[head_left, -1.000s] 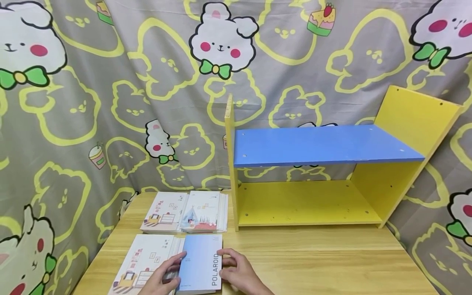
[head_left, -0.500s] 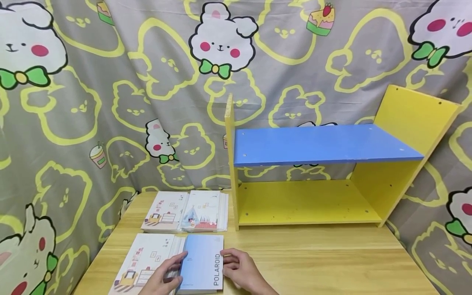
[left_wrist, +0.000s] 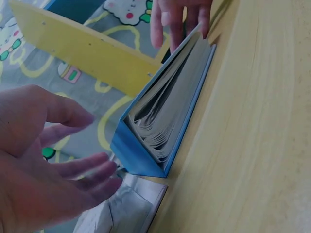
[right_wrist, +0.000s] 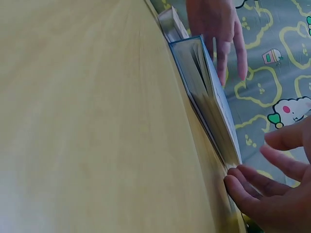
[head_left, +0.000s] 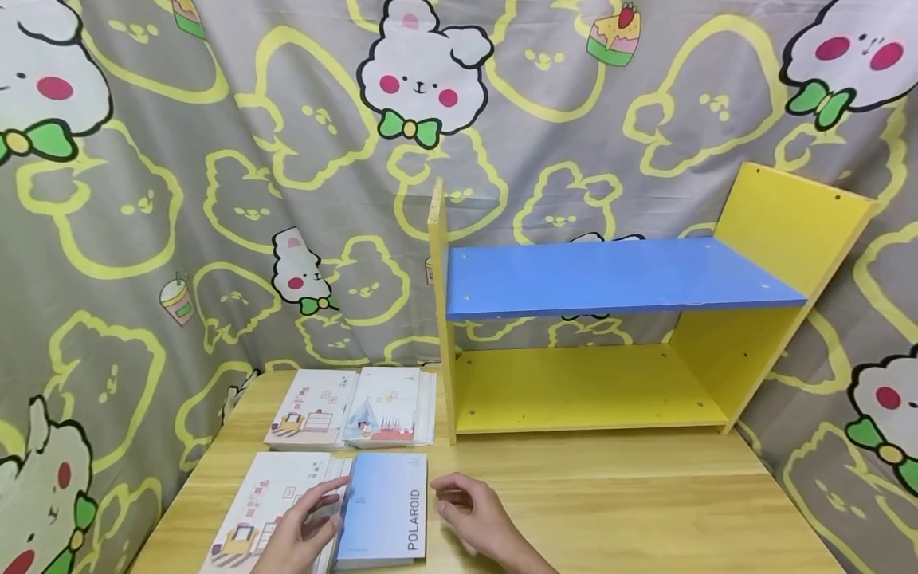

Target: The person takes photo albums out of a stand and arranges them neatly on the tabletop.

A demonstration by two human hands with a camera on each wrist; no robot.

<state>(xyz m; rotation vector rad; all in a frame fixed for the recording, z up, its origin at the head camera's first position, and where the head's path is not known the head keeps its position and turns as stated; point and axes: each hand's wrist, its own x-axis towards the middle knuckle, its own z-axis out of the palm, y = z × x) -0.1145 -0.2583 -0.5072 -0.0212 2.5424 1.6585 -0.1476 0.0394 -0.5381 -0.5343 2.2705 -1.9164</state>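
A blue photo album (head_left: pixel 383 502) lettered POLAROID lies flat on the wooden table, its spine to the left. Beside that spine is my left hand (head_left: pixel 297 530), fingers loosely bent and holding nothing. My right hand (head_left: pixel 476 510) hovers just off the album's right edge, with a small gap in the head view. In the left wrist view the album (left_wrist: pixel 163 116) shows its page ends, the cover slightly raised above the pages. Left of it lies a white album (head_left: pixel 251 502) with a room drawing, partly covered by my left hand.
Two stacks of white albums, one with a room drawing (head_left: pixel 308 410) and one with a tent drawing (head_left: pixel 380 406), lie behind. A yellow shelf unit (head_left: pixel 574 387) with a blue board (head_left: pixel 617 275) stands back right. A patterned curtain (head_left: pixel 344 199) hangs behind the table.
My right hand has come away from the blue album's right edge. My left fingers have loosened at its spine. The head view has shifted slightly, while the album stays on the table.
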